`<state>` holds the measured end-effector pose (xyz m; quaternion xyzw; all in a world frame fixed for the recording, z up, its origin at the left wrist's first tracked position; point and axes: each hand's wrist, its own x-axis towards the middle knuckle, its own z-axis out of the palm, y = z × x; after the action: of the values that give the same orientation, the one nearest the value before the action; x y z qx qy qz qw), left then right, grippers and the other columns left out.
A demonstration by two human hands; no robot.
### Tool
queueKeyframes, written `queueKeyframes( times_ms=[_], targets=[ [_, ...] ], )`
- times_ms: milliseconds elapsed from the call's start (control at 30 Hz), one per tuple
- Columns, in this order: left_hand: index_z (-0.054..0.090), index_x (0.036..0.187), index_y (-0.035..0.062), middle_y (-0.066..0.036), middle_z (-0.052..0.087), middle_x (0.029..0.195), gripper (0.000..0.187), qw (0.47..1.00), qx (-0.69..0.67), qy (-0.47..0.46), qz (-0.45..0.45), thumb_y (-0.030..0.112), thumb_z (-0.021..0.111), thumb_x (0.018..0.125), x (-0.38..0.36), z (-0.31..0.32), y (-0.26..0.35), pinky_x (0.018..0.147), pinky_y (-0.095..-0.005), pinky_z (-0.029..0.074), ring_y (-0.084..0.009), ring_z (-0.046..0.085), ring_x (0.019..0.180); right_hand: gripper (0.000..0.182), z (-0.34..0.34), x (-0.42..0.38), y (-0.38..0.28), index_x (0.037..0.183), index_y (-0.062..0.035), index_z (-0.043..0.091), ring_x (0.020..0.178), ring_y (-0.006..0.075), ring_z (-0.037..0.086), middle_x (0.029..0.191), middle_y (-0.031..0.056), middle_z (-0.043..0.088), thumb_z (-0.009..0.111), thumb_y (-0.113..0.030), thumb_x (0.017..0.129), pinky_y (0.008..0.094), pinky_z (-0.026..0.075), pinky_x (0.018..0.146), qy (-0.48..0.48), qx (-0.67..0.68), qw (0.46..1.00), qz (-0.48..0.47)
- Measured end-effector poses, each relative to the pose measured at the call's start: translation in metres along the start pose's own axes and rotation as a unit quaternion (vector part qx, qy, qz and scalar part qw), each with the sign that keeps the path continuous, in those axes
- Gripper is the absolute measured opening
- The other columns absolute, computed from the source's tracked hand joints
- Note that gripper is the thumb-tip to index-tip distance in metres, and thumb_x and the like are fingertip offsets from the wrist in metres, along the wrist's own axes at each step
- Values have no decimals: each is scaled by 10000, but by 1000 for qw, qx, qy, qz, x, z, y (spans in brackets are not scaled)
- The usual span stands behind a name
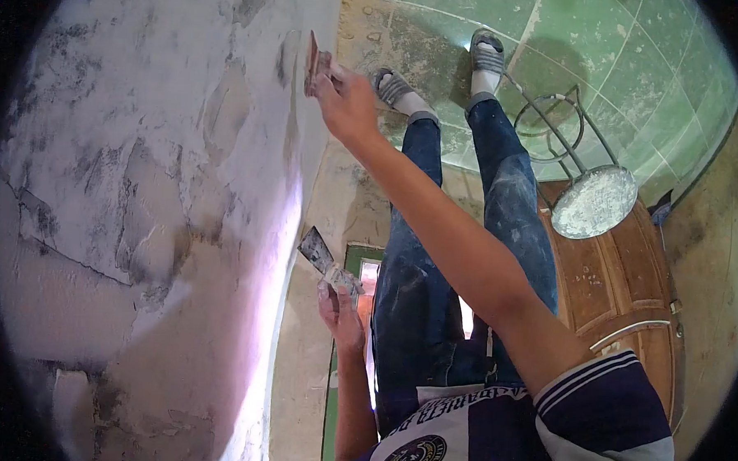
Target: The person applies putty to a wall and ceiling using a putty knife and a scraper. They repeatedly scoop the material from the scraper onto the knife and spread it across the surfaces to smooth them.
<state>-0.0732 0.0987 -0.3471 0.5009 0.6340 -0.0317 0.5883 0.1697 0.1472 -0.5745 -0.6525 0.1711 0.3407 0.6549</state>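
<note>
My right hand (pixel 346 102), at the end of an outstretched arm, is closed on a reddish-brown scraper (pixel 314 70). Its blade shows nearly edge-on, at or very close to the wall (pixel 183 140); contact cannot be made out. The wall is patchy, with white and grey filler over a rough, darker surface. Lower down, my left hand (pixel 342 316) grips a putty knife (pixel 317 250) by its filler-caked handle. That blade is flared, smeared dark and white, and points up toward the wall, apart from it.
A metal stool (pixel 594 201) with a white-splattered round seat stands at the right, near a brown wooden panelled door (pixel 605 282). Green tiles (pixel 623 68), spotted with white, cover the floor. My sandalled feet (pixel 487 54) stand close to the wall's base.
</note>
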Motion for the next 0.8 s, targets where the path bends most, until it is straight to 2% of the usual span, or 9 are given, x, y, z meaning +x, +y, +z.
queueKeyframes(
  times_ms=[67, 133, 200, 300, 433, 500, 600, 700, 800],
  targets=[
    [477, 1277, 14, -63, 555, 1065, 317, 999, 37, 18, 3, 216, 507, 1034, 0, -2, -5, 794, -307, 467, -151, 541, 950, 199, 16, 11, -3, 928, 40, 640, 765, 369, 659, 786, 239, 657, 577, -147, 912, 407, 495, 707, -1, -47, 998, -33],
    [479, 1275, 14, -63, 555, 1065, 320, 999, 34, 25, 1, 221, 509, 1033, -2, 2, 1, 793, -310, 468, -153, 543, 945, 211, 32, 11, -12, 919, 48, 644, 713, 320, 657, 776, 231, 657, 576, -151, 914, 380, 491, 685, -3, -94, 993, -64],
    [481, 1273, 14, -63, 556, 1064, 323, 999, 27, 27, -3, 227, 512, 1032, -3, 2, 0, 792, -313, 470, -154, 546, 941, 216, 39, 2, -20, 920, 55, 630, 794, 457, 618, 829, 293, 624, 577, -153, 898, 438, 487, 713, 14, -135, 989, -65],
    [485, 1267, 14, -62, 555, 1064, 321, 999, 37, 28, -4, 230, 514, 1031, -1, -2, -6, 790, -315, 472, -155, 547, 935, 213, 31, -15, -27, 930, 51, 636, 826, 490, 599, 856, 295, 631, 578, -151, 894, 461, 485, 724, -10, -96, 991, -93],
    [485, 1262, 17, -65, 554, 1066, 309, 998, 47, 29, -6, 222, 514, 1032, -4, -3, -7, 793, -315, 476, -157, 551, 940, 221, 19, -31, -22, 930, 53, 640, 816, 481, 606, 857, 297, 628, 584, -157, 893, 460, 487, 730, -2, -110, 985, -133],
    [485, 1258, 18, -67, 554, 1067, 301, 999, 39, 30, -6, 214, 513, 1033, -5, -6, -8, 796, -315, 478, -158, 553, 943, 232, 8, -30, -23, 1011, -4, 668, 940, 464, 592, 929, 287, 642, 597, -169, 864, 524, 466, 845, -4, -113, 991, -70],
    [479, 1273, 16, -71, 556, 1074, 302, 999, 46, -1, -7, 199, 508, 1035, -5, -9, -6, 810, -315, 480, -160, 558, 954, 224, 4, -11, -28, 991, -4, 669, 966, 454, 575, 947, 281, 633, 592, -177, 869, 526, 455, 867, 3, -114, 993, -10],
    [513, 1230, -29, -84, 576, 1136, 259, 999, -2, 29, -20, 122, 496, 1021, -4, -3, 1, 883, -321, 452, -174, 555, 1011, 249, 33, 3, -13, 1015, 33, 667, 829, 472, 614, 828, 300, 631, 581, -163, 886, 484, 477, 750, 31, -142, 985, -92],
    [504, 1240, -37, -87, 577, 1135, 272, 999, 15, 43, -17, 124, 500, 1020, -5, -5, -1, 878, -325, 455, -172, 552, 1019, 252, 53, -11, -15, 1027, 27, 668, 852, 470, 599, 865, 294, 633, 590, -161, 879, 493, 460, 766, 22, -205, 974, -96]
  ],
)
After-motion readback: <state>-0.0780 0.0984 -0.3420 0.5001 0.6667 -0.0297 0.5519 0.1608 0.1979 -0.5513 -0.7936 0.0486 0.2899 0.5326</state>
